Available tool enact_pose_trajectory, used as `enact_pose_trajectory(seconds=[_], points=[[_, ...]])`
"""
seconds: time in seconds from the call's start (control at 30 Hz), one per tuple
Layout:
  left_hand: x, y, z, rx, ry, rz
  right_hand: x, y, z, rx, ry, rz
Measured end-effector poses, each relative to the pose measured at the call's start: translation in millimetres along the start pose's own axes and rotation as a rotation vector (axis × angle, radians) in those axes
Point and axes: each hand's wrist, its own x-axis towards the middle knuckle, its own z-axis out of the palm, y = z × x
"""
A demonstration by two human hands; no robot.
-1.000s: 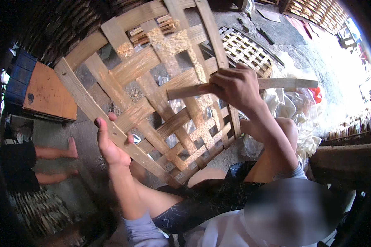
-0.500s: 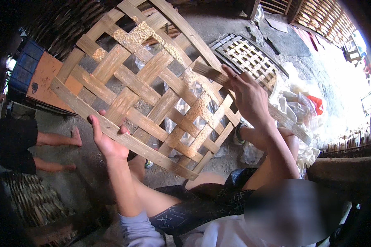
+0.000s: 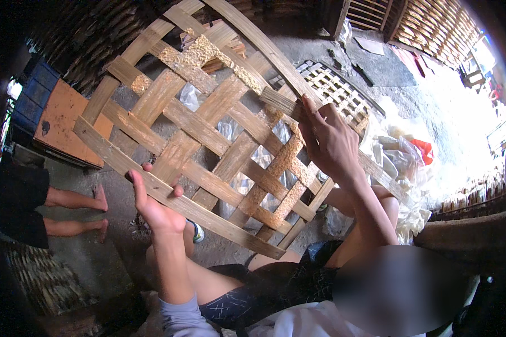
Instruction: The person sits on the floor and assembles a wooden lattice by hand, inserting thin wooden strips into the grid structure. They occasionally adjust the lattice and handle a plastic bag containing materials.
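A large woven lattice panel [image 3: 200, 147] of flat wooden or bamboo strips is tilted up in front of me. Pale yellow crumbly material [image 3: 199, 51] sticks to some strips, mostly at the top and lower right. My left hand [image 3: 162, 210] grips the panel's lower-left edge, thumb on one side and fingertips showing through the gaps. In my right hand [image 3: 333, 146] is a long flat wooden slat [image 3: 279, 101], closed in the fingers. Its tip lies against the panel's upper right, and its other part runs out past my wrist to the lower right.
A second lattice panel [image 3: 343, 92] lies on the floor beyond. Clear plastic bags, one with a red patch [image 3: 423, 150], are heaped at the right. An orange-brown board [image 3: 67, 126] and a blue crate [image 3: 32, 92] stand at the left, near another person's bare legs [image 3: 76, 197].
The panel has shifted slightly right and down, with my left hand on its edge. My right hand has moved a little left with the slat, whose tip sits slightly lower.
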Motion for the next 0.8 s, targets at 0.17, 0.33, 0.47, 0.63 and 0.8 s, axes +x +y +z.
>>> enact_pose_trajectory(seconds=[0.17,0.33,0.47,0.63,0.8], points=[[-5.3,-1.0,2.0,0.025,-0.016,0.035,0.6,-4.2,12.8,-0.066,0.002,-0.004],[-9.4,4.2,18.3,0.052,0.04,0.009,17.3,-20.2,14.8,-0.096,-0.041,0.051],[-14.8,11.1,27.1,0.095,0.033,-0.024,37.4,-29.5,5.8,-0.085,0.079,-0.025],[-14.5,7.9,35.7,0.108,0.14,-0.03,43.2,-17.1,-19.8,-0.081,0.191,0.006],[-14.2,3.0,27.9,0.041,0.101,0.065,29.1,-6.1,-63.6,-0.019,0.346,-0.066]])
